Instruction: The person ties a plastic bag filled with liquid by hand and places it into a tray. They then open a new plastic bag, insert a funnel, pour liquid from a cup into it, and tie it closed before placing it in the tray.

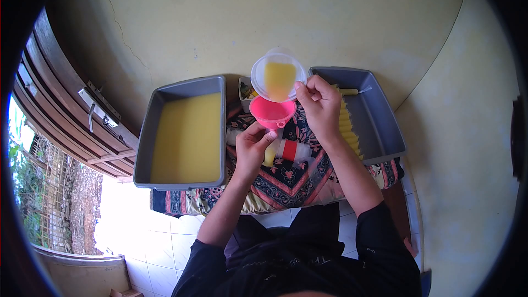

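Observation:
My right hand (319, 102) grips the rim of a clear plastic cup (279, 74), which is tilted and holds some yellow liquid. Just below the cup is a pink funnel (272, 111). My left hand (256, 146) is closed around the funnel's lower part, where a clear bag with yellow liquid (269, 155) hangs beneath the fingers. Beside it on the patterned cloth (286, 179) lies a clear container with a red band (294, 150).
A grey tray (224, 132) of yellow liquid stands at the left. Another grey tray (385, 115) at the right holds a row of filled yellow tubes (347, 126). Behind the funnel is a small white container (245, 102). A wooden door (71, 88) is at far left.

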### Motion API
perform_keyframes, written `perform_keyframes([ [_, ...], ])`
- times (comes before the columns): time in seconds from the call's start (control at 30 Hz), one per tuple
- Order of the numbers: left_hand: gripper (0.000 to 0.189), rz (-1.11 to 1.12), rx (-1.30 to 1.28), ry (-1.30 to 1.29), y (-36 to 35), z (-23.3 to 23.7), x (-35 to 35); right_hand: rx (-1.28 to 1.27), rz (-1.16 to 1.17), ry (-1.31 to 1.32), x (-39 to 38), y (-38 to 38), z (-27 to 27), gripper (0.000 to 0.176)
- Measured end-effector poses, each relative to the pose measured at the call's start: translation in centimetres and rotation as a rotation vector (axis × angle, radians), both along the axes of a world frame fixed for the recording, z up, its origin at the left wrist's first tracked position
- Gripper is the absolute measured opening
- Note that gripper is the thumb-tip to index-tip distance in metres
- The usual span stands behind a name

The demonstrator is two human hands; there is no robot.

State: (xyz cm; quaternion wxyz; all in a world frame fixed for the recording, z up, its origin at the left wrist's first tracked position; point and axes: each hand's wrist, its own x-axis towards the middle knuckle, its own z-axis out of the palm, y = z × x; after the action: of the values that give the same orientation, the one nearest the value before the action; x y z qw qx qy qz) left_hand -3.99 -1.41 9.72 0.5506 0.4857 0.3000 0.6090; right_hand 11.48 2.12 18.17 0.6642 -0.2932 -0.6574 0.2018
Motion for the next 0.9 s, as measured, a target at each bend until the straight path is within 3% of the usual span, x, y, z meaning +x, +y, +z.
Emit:
perform_keyframes([
  [0.6, 0.020, 0.016, -0.026, 0.013, 0.1, -0.2, -0.2, -0.044, -0.002, -0.010, 0.0, 0.4, -0.5, 0.025],
  [0.67, 0.019, 0.020, -0.029, 0.009, 0.0, -0.2, -0.2, -0.159, 0.105, 0.151, -0.3, 0.6, -0.5, 0.024],
  [0.9, 0.016, 0.079, -0.031, -0.046, 1.0, -1.2, -0.9, -0.389, 0.125, 0.490, 0.3, 3.3, -3.5, 0.026],
])
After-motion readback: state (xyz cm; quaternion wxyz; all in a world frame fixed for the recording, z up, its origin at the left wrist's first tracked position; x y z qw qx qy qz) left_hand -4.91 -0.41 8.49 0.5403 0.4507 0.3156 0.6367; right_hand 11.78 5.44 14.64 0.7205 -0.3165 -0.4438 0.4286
